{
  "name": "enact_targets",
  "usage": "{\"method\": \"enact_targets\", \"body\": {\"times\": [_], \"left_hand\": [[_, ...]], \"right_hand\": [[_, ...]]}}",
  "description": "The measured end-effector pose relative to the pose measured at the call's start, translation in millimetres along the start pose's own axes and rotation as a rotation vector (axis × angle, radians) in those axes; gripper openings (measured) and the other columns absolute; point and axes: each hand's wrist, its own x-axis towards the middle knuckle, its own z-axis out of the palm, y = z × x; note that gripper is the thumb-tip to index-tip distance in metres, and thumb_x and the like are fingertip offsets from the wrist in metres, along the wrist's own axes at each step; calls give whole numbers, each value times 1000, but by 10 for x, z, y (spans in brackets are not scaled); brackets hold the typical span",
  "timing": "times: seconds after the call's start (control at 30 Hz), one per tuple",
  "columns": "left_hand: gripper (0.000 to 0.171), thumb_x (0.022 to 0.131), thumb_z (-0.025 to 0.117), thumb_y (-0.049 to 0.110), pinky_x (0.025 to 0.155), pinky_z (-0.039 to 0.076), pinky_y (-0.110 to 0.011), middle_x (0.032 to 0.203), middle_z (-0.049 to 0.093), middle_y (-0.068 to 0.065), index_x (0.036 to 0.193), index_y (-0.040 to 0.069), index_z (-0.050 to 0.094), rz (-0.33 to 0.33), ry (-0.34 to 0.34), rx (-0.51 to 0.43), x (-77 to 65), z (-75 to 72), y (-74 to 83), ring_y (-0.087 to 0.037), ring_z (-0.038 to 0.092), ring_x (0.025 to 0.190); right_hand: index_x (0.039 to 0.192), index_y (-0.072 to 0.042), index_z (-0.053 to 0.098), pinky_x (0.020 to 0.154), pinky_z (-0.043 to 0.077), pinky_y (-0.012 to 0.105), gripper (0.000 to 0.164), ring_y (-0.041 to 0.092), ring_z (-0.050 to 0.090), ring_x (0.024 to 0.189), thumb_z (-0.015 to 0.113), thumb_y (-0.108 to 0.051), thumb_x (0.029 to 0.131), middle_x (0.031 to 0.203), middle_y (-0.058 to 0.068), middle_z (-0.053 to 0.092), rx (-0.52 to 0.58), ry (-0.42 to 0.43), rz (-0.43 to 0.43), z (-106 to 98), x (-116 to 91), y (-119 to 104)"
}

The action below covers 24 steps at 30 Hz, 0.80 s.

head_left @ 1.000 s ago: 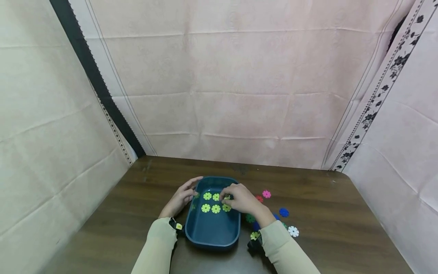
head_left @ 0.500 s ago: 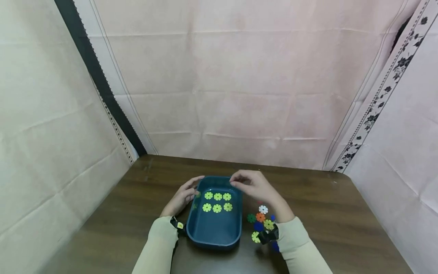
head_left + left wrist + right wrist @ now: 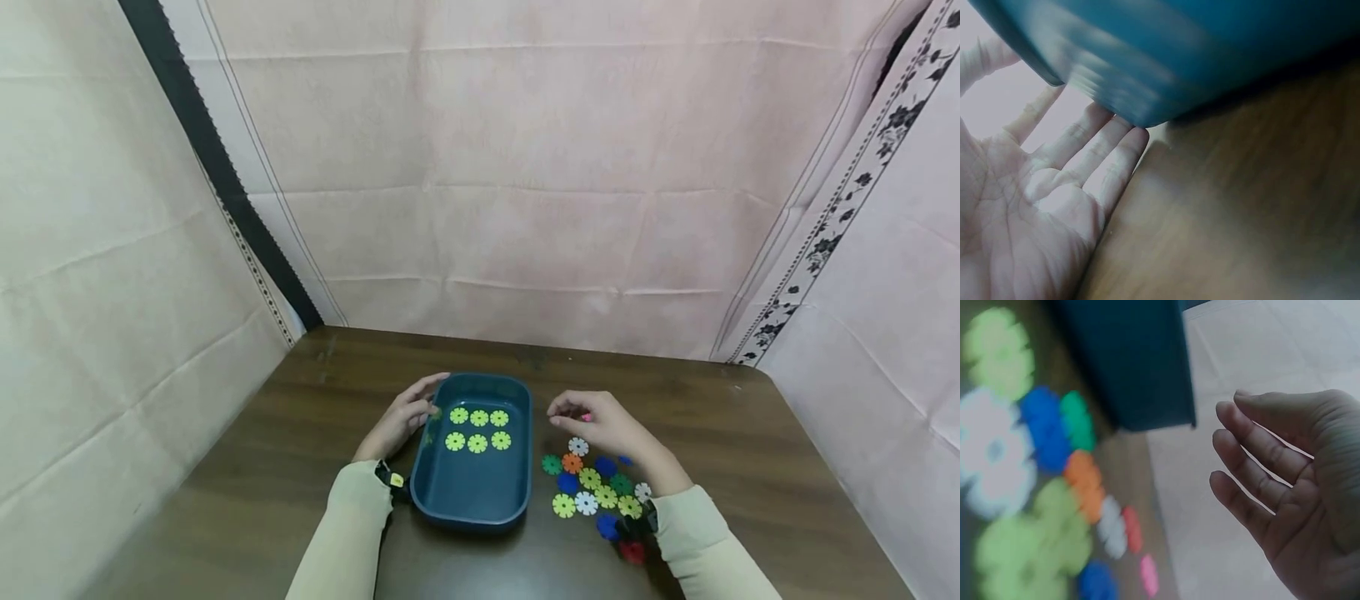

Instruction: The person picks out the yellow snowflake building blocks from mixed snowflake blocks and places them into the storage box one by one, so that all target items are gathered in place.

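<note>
My left hand (image 3: 400, 423) holds the left rim of a blue rectangular tray (image 3: 472, 504), thumb over the edge. In the left wrist view its fingers (image 3: 1107, 153) lie nearly straight against the outer wall. Two rows of yellow-green notched flower-shaped discs (image 3: 477, 443) lie flat inside the tray. My right hand (image 3: 600, 419) hovers right of the tray, fingers loosely bent and holding nothing. Below it a pink disc (image 3: 1149, 575) lies on the table, partly hidden in the head view. Nearby are a white disc (image 3: 578, 447) and an orange disc (image 3: 572, 463).
Right of the tray spreads a loose pile with green (image 3: 551, 464), blue (image 3: 606, 466) and yellow-green discs (image 3: 564, 506). A red disc (image 3: 632, 552) lies close to the right wrist. Pale cloth (image 3: 480, 167) hangs behind and beside the brown table (image 3: 712, 450).
My right hand has lifted from the yellow-green discs in the tray and moved right, over the table, uncovering the rows. The left hand stays at the tray's rim.
</note>
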Motion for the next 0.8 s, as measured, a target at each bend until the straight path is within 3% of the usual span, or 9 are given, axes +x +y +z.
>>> {"method": "enact_targets", "body": {"times": [0.17,0.43,0.6,0.8], "left_hand": [[56,99,50,5,99,48,-42,148,48,-8,150,26,47,-1,6,-2,11,-10,4,-37,54,122],[56,98,51,7,98,49,-42,148,47,-10,151,26,46,-19,-20,-22,2,21,-25,-39,54,122],[56,98,51,6,100,47,-41,151,45,-6,150,26,47,-9,-3,-5,-2,19,-12,-36,52,127],[56,98,51,6,100,47,-39,152,43,-3,150,28,48,-11,0,3,7,-12,4,-33,51,128]], "right_hand": [[106,-12,72,76,56,30,15,14,66,87,66,-23,99,98,3,72,28,-45,35,-11,-273,214],[107,-18,72,79,53,31,14,12,64,93,72,-22,94,102,-5,71,-7,-8,-13,64,-795,533],[112,-21,71,86,51,36,22,14,61,104,75,-26,92,112,-7,68,-39,8,-63,101,-858,617],[114,-21,71,87,51,36,22,12,59,105,74,-25,92,113,-8,68,-50,1,-93,109,-816,653]]}}
